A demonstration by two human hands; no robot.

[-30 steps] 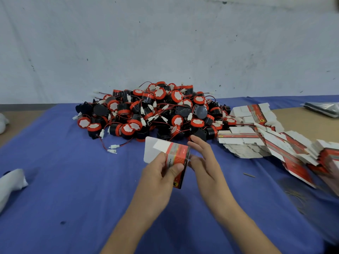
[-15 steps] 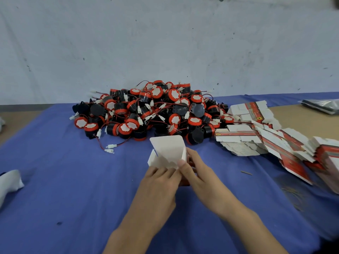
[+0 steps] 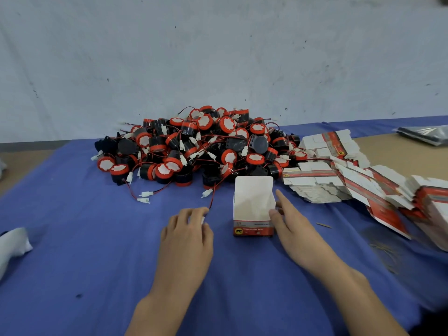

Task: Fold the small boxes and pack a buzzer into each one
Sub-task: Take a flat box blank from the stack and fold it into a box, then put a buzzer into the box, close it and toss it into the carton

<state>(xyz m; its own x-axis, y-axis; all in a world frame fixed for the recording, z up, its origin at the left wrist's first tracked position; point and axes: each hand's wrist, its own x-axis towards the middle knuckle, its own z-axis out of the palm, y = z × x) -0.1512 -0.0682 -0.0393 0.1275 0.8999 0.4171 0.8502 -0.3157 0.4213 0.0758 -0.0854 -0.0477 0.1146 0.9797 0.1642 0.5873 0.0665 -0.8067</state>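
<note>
A small folded box [image 3: 253, 229] stands upright on the blue cloth [image 3: 84, 238], its top open and its white lid flap raised. My right hand [image 3: 294, 226] touches the box's right side, thumb at the rim and index finger straight beside it. To the left of the box, my left hand [image 3: 186, 231] lies on the cloth. Its fingertips are curled on the white end of a red buzzer wire [image 3: 211, 202] that runs back to the pile of black and red buzzers [image 3: 194, 146].
Fanned stacks of flat unfolded boxes [image 3: 344, 180] lie to the right of the pile and reach the right edge. A white cloth [image 3: 14, 241] sits at the left edge, a grey bag [image 3: 426, 134] at the far right. A wall rises behind the table.
The box went from being folded in both hands to standing on the cloth. My left hand has let go of it and moved left onto a buzzer wire.
</note>
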